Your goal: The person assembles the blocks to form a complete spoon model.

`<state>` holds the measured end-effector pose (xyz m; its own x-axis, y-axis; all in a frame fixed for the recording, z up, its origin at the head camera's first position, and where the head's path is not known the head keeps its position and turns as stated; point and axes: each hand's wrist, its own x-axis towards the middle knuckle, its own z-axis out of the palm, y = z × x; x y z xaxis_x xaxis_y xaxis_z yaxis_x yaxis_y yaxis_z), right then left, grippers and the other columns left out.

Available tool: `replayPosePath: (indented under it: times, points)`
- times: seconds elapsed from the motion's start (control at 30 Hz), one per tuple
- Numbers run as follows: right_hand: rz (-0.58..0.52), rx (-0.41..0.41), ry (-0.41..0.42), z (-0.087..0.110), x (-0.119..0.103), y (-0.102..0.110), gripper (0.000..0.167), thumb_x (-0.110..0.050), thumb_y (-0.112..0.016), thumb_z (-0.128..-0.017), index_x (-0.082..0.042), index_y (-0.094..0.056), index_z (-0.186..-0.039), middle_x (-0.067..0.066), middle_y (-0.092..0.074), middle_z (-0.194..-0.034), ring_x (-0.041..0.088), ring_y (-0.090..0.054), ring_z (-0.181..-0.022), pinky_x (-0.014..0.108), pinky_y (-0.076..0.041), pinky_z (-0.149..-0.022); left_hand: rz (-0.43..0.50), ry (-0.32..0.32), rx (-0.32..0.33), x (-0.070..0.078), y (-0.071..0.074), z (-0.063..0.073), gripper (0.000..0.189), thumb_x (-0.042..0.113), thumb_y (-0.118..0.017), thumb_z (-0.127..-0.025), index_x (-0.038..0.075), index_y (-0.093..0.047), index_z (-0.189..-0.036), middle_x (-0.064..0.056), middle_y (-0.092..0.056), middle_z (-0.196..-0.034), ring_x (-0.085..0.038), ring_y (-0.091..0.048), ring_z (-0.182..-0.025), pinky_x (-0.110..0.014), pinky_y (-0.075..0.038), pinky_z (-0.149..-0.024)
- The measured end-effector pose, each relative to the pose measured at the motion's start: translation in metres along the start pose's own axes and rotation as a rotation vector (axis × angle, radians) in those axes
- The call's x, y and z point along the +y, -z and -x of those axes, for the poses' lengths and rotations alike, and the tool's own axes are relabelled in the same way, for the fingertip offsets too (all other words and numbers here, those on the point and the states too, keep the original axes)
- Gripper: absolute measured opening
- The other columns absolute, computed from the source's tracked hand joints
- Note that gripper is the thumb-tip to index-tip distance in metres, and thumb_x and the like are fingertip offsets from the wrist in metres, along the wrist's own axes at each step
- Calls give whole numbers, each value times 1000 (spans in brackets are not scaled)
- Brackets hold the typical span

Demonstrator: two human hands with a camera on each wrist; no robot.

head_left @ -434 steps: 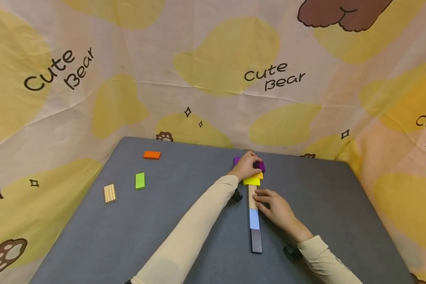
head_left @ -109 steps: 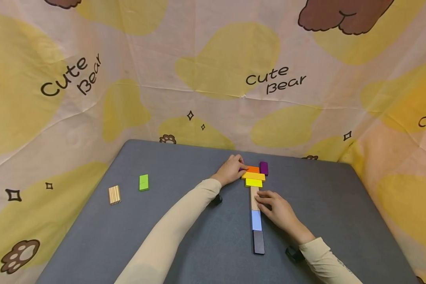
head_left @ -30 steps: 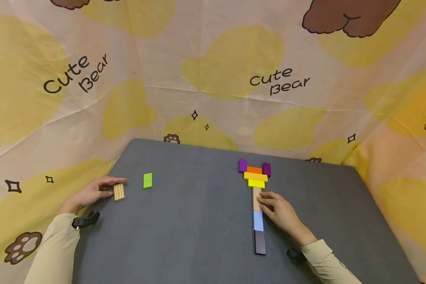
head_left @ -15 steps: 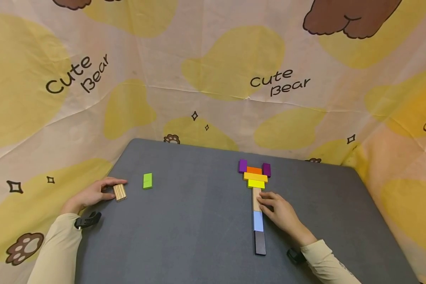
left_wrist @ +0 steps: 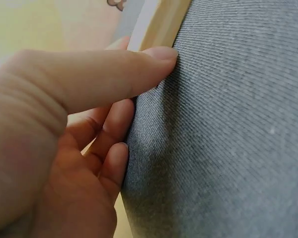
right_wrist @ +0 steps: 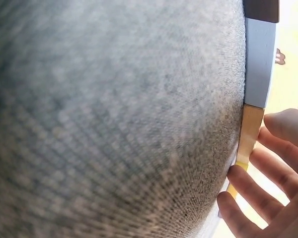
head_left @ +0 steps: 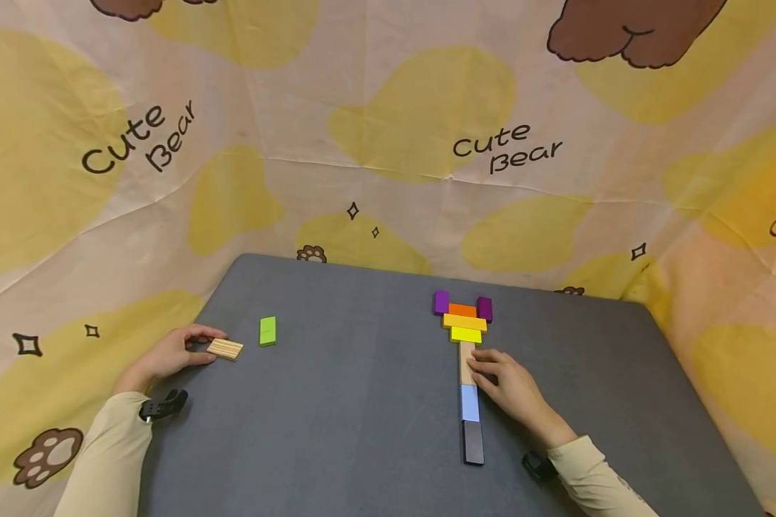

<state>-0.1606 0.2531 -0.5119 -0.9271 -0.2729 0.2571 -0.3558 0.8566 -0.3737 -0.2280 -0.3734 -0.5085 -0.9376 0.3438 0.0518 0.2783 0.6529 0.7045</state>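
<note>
At the left of the table, my left hand (head_left: 171, 353) pinches the near end of a striped wooden block (head_left: 228, 349) between thumb and fingers. The block lies crosswise, and its edge shows past the thumb in the left wrist view. My right hand (head_left: 514, 391) rests beside a plain wooden block (head_left: 465, 361), relaxed fingertips at its right edge. That block stands in a line with a light blue block (head_left: 469, 403) and a dark block (head_left: 473, 443) nearer me. Beyond it lie yellow (head_left: 465, 335), amber (head_left: 464, 322) and orange (head_left: 462, 310) blocks, flanked by two purple blocks (head_left: 441, 302).
A light green block (head_left: 268, 331) lies just right of the striped one. The grey table (head_left: 336, 402) ends at the back against a patterned cloth (head_left: 394, 129), which also hangs along both sides.
Since the oldest frame, the orange block has gone from back left to between the purple blocks. My left hand has moved left and turned the striped block crosswise. The right hand stays put.
</note>
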Motion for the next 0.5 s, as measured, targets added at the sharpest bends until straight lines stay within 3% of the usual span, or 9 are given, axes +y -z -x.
replayPosePath:
  times: [0.17,0.5]
  points:
    - [1,-7,2,0,1,-1,35,-19,-76,-86,-10,-73,-120,7,-69,-122,29,-64,-114,50,-53,-95,0,65,18,-1,-3,-3,40,16,-81,-81,0,-69,-116,-8,-69,-100,3,-54,-83,-17,-45,-70]
    - [-7,-15,1,-1,3,-1,35,-18,-76,-87,-9,-72,-121,7,-69,-123,29,-63,-116,50,-52,-97,-9,74,70,11,-6,-11,40,18,-81,-81,-1,-70,-115,-16,-72,-101,6,-58,-79,-14,-48,-68]
